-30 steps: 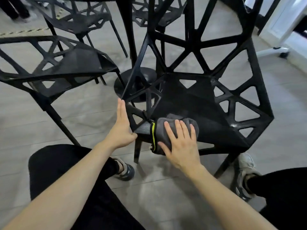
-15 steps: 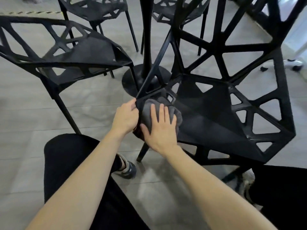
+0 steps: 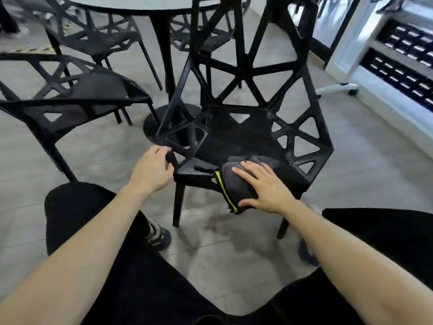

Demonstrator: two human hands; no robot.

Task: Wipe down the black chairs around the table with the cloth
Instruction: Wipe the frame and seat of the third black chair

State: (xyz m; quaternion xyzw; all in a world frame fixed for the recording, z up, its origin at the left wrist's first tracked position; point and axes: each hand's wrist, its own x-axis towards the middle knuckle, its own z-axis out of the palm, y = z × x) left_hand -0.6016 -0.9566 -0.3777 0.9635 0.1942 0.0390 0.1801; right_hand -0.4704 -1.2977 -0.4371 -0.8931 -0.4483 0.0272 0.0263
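1. Since the cloth [image 3: 236, 184] is a soft, thick grey fabric with a yellow-green trimmed edge, it looks light and limp; it should fold and bunch under pressure instead of sliding as a sheet, so a flat palm on top suits it best.
2. It lies on the front edge of the nearest black chair's [image 3: 243, 137] seat, draped partly over that edge, with the right hand [image 3: 262, 186] pressing it down, fingers straight and spread.
3. The left hand [image 3: 152, 171] curls round the chair's front left corner strut, gripping it to steady the frame.
4. The chair looks like stiff moulded plastic with open triangular cut-outs; probably light enough to shift when rubbed, hence the bracing grip. The struts give many holds, and the cut-out edges may snag the cloth.
5. More black chairs [image 3: 77, 99] stand round the counter [image 3: 131, 3], not yet reached.
6. No brand, label or readable writing shows anywhere.
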